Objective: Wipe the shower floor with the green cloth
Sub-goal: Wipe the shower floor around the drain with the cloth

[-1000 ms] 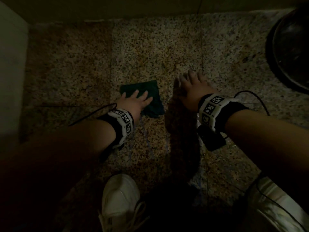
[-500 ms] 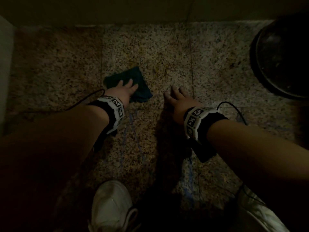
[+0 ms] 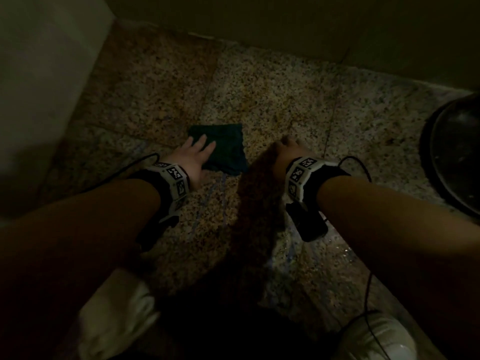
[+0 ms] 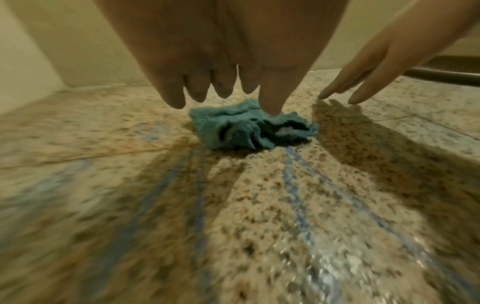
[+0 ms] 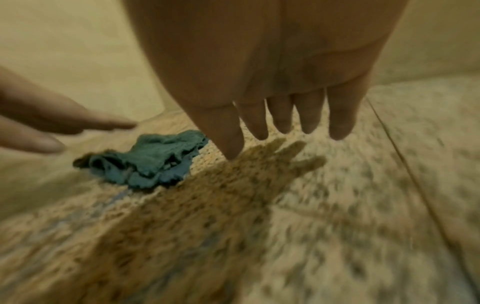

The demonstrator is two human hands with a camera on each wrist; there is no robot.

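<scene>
The green cloth [image 3: 223,149] lies crumpled on the speckled shower floor [image 3: 259,87]. My left hand [image 3: 196,155] is over the cloth's left part with its fingers straight. In the left wrist view the fingers [image 4: 223,86] hang just above the cloth [image 4: 246,127] and the thumb tip reaches its far edge. My right hand [image 3: 285,152] is to the right of the cloth and apart from it. Its straight fingers [image 5: 306,115] hover over the floor above their own shadow, holding nothing. The right wrist view shows the cloth [image 5: 150,162] at the lower left.
A dark round basin [image 3: 457,157] stands at the right. A pale wall [image 3: 39,87] closes the left side and another wall [image 3: 285,22] the back. My white shoes [image 3: 117,315] [image 3: 376,339] are at the bottom. Wet blue streaks [image 4: 293,185] run along the floor behind the cloth.
My right hand, earlier spread flat on the floor, has lifted with its fingers pointing down. My left hand stays over the cloth. The head view has swung round.
</scene>
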